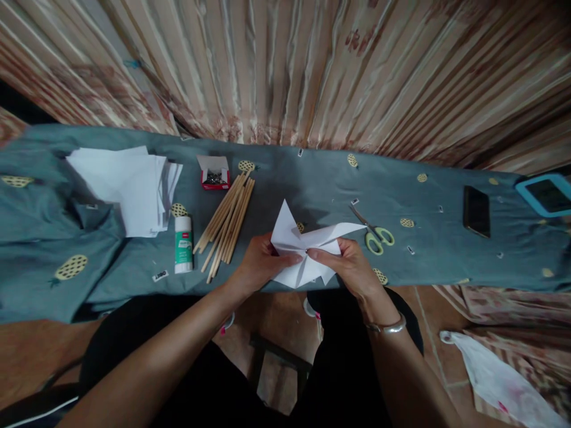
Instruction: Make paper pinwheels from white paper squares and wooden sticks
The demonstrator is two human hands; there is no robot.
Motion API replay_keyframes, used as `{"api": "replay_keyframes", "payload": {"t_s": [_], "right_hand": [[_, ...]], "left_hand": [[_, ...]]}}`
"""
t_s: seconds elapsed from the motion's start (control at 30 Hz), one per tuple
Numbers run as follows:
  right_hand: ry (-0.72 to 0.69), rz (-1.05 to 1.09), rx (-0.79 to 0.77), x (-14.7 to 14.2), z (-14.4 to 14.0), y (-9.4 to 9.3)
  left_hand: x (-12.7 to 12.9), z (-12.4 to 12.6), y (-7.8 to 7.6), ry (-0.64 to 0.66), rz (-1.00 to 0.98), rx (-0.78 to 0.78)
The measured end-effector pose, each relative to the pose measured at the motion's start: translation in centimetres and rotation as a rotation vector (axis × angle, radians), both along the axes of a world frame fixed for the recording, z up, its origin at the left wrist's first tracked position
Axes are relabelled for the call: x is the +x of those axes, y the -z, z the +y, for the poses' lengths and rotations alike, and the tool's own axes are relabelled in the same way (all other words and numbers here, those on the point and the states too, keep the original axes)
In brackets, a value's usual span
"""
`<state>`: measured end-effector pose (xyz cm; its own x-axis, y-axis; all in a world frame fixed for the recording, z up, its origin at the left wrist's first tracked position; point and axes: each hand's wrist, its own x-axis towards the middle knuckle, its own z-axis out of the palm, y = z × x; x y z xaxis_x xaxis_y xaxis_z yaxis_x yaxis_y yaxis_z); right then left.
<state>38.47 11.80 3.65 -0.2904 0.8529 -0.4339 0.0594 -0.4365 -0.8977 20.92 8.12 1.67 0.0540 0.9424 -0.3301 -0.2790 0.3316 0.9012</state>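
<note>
A white paper pinwheel (294, 274) with pointed blades is held over the table's near edge, between both hands. My left hand (263, 261) grips its left side, the thumb lying toward the centre. On the right side my right hand (350, 261) is closed on the paper, its thumb pressed at the middle. A small dark, shiny spot shows at the centre between the thumb tips; I cannot make out its kind. Fingers beneath the paper are hidden. Green-handled scissors (377, 238) lie just right of the pinwheel, blades pointing away to the left.
Left of my hands lie several wooden sticks (229, 223), a glue stick (183, 246), an open red-and-white box (214, 175) of small metal pieces and a stack of white paper (120, 190). A phone (476, 211) and a blue-framed device (546, 195) rest far right. Curtains (285, 71) hang behind.
</note>
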Motion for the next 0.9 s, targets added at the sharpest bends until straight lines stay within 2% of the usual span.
{"api": "replay_keyframes", "payload": {"t_s": [0.13, 0.23, 0.3, 0.37, 0.43, 0.53, 0.7, 0.9], "right_hand": [[0.062, -0.018, 0.015, 0.9, 0.2, 0.0], [0.110, -0.031, 0.037, 1.9, 0.3, 0.0], [0.119, -0.031, 0.046, 2.5, 0.4, 0.0], [0.105, -0.033, 0.045, 2.9, 0.5, 0.2], [0.091, -0.039, 0.043, 3.1, 0.5, 0.2], [0.090, -0.050, 0.062, 3.2, 0.3, 0.2], [0.079, -0.055, 0.064, 3.0, 0.0, -0.1], [0.045, -0.049, 0.077, 3.1, 0.0, -0.1]], "left_hand": [[-1.0, 0.2, -1.0, 0.031, -0.036, 0.091], [-3.2, 0.6, -1.8, 0.002, 0.130, 0.166], [-5.4, 1.0, -2.0, -0.090, 0.363, 0.226], [-7.7, 1.5, -1.7, -0.212, 0.733, 0.312], [-9.4, 1.8, -1.2, -0.222, 1.044, 0.322], [-10.7, 2.1, -0.3, -0.162, 1.277, 0.319], [-10.5, 2.6, 0.6, -0.080, 1.439, 0.287], [-10.2, 3.1, 0.3, -0.069, 1.471, 0.253]]}}
